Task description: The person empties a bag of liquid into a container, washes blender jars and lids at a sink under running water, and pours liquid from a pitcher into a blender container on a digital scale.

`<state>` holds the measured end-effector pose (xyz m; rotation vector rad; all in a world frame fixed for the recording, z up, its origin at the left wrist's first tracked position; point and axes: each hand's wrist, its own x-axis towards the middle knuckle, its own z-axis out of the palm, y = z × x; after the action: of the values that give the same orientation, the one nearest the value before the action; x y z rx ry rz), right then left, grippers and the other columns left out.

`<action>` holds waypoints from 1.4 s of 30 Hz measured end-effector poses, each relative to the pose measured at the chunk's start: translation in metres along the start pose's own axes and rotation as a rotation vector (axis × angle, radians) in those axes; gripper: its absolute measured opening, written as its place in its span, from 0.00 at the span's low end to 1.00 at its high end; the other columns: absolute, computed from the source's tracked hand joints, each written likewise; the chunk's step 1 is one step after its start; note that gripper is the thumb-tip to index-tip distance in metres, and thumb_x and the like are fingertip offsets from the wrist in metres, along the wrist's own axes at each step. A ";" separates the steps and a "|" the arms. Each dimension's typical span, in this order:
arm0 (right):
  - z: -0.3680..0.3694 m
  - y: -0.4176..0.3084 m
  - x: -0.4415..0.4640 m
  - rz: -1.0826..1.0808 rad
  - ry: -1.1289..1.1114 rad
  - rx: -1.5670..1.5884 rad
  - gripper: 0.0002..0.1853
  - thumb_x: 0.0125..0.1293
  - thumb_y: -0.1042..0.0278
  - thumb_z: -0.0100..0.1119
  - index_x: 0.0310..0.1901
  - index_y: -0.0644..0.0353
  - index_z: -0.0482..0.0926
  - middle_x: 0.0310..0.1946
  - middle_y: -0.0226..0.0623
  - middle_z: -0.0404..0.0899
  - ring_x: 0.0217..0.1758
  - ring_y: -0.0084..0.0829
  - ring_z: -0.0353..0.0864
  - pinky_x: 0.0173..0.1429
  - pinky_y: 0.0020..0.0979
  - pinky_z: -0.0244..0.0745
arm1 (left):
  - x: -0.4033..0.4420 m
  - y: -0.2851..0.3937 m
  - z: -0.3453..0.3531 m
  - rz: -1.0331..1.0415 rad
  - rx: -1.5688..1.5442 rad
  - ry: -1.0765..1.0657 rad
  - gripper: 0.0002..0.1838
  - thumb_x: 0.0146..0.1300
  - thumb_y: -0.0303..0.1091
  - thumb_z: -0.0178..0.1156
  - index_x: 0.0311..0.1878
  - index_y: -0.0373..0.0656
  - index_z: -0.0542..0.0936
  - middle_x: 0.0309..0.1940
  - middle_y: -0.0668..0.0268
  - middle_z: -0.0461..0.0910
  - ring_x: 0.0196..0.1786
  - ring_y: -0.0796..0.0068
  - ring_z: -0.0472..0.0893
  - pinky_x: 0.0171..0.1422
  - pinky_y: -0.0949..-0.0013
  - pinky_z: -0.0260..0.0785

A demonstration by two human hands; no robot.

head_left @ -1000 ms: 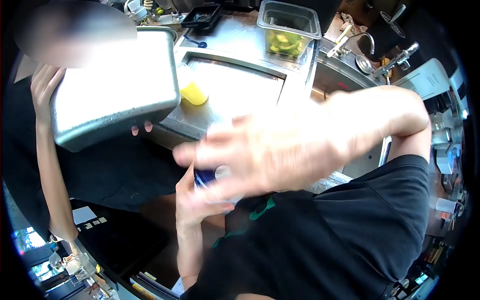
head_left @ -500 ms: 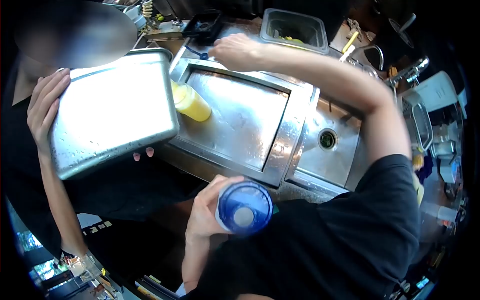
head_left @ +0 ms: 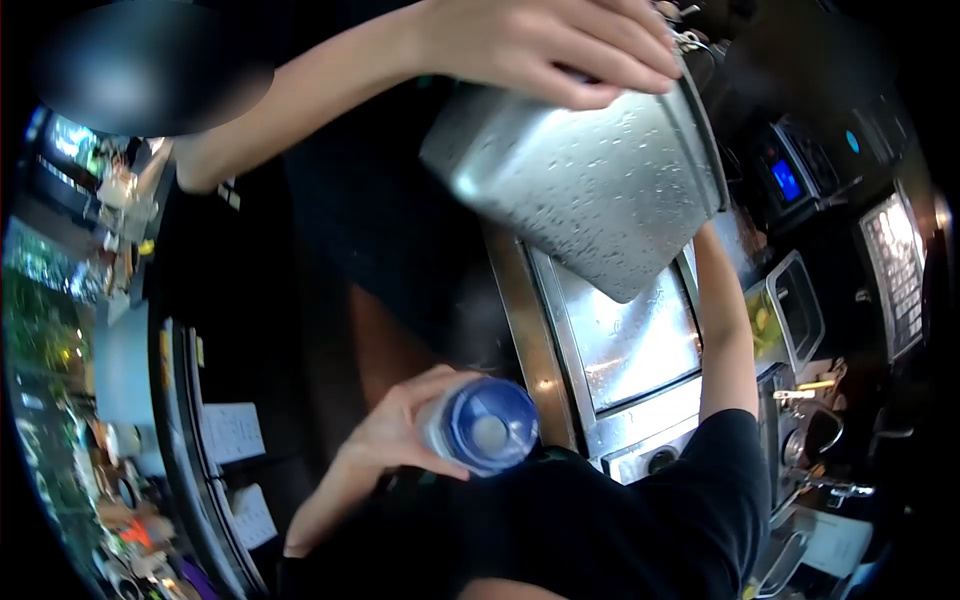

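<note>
Snugly, left grip curled around blue-topped container, right grip hidden behind metal pan, state unclear

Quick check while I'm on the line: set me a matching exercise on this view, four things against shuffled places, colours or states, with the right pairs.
1. Metal pan
2. Blue-topped container
3. Display screen
4. Clear tub

A. Lit blue
B. Gripped by the wearer's left hand
C. Holding yellow-green contents
D. Dotted with drops

Pairs: 1-D, 2-B, 3-A, 4-C
</note>
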<state>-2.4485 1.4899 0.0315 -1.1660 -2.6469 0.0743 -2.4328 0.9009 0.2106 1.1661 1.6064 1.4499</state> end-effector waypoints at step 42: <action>-0.229 -0.543 -0.435 -1.076 0.129 0.932 0.18 0.45 0.81 0.61 0.42 0.59 0.83 0.44 0.43 0.81 0.46 0.44 0.81 0.46 0.36 0.79 | -0.219 -0.061 -0.240 -0.257 -0.498 0.153 0.38 0.33 0.25 0.78 0.55 0.41 0.75 0.50 0.69 0.76 0.57 0.74 0.73 0.65 0.67 0.63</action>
<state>-2.5002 0.7908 0.2434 0.5161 -2.2610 0.8437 -2.5790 0.6074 0.1701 0.5573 1.3210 1.6655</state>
